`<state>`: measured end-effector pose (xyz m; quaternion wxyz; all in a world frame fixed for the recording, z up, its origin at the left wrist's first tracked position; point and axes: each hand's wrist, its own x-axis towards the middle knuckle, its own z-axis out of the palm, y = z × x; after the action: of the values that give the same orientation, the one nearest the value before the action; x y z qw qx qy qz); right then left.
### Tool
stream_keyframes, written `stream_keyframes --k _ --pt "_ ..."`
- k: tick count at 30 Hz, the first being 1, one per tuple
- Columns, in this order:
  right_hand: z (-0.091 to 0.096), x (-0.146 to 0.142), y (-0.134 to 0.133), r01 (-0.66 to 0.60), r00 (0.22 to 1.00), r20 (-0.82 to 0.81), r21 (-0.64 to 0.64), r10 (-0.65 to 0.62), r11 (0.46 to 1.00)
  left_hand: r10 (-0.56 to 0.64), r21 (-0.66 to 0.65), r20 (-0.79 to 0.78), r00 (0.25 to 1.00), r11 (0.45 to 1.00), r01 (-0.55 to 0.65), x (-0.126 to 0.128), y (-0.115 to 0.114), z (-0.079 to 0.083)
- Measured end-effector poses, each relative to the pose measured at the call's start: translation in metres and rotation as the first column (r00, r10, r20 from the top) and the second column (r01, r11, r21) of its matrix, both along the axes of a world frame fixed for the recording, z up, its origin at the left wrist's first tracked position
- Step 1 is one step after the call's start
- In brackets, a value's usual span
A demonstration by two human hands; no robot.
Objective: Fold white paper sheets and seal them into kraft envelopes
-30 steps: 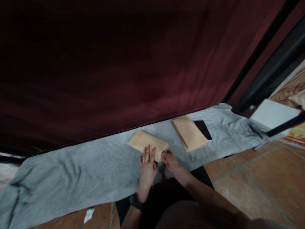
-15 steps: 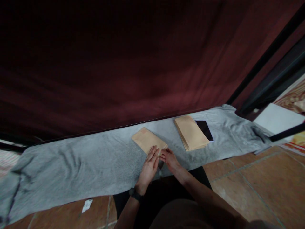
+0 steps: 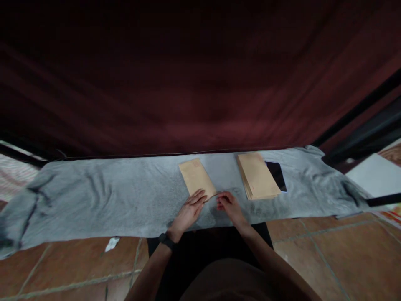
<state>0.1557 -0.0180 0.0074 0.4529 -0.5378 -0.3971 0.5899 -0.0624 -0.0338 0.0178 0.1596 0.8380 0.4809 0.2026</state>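
A tan paper envelope [image 3: 196,177] lies slanted on the grey cloth, with faint reddish print near its far end. My left hand [image 3: 189,212] rests palm down on its near end, fingers stretched out across the paper. At the near right corner of that envelope is my right hand [image 3: 228,205]; its fingers are bent and slightly apart, and I see nothing held in them. Whether those fingertips touch the paper edge is too small to tell. To the right lies a stack of similar envelopes [image 3: 258,175], partly over a dark phone [image 3: 277,175].
Grey cloth [image 3: 134,196] covers a long, narrow surface in front of me. Behind it hangs a dark red curtain [image 3: 194,104]. Black bars [image 3: 354,110] stand on the right, beside a white panel [image 3: 377,175]. A crumpled white scrap [image 3: 112,243] lies on the tiled floor [image 3: 84,263].
The envelope under my left hand has turned, its far end now pointing more away from me. My right hand has moved off its near end to the right. The view has turned slightly.
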Motion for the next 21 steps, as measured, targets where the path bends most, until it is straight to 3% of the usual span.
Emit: stream_keyframes --k 2,5,9,11,16,21 --pt "-0.001 0.005 0.001 -0.047 0.966 0.26 0.201 -0.007 0.978 -0.001 -0.001 0.003 1.0 1.0 0.001 -0.001 -0.001 0.0" --pt "0.002 0.008 0.003 -0.261 0.852 0.523 0.439 -0.009 0.86 -0.001 -0.025 0.027 1.0 1.0 0.002 -0.004 -0.001 0.0" --pt "0.005 0.005 0.006 -0.56 0.685 0.726 0.474 0.058 0.68 0.032 -0.079 0.011 0.999 0.996 -0.031 -0.015 -0.005 0.002" --pt "0.005 0.003 0.007 -0.64 0.611 0.79 0.452 0.055 0.621 0.057 -0.066 -0.024 0.998 0.996 -0.058 -0.022 -0.008 0.004" --pt "0.0 0.002 0.007 -0.674 0.556 0.831 0.433 0.024 0.598 0.112 -0.006 -0.019 0.993 0.994 -0.113 -0.022 -0.008 0.011" --pt "-0.005 0.002 0.006 -0.661 0.569 0.822 0.449 0.011 0.601 0.133 -0.037 -0.052 0.99 0.99 -0.135 0.004 0.027 0.011"
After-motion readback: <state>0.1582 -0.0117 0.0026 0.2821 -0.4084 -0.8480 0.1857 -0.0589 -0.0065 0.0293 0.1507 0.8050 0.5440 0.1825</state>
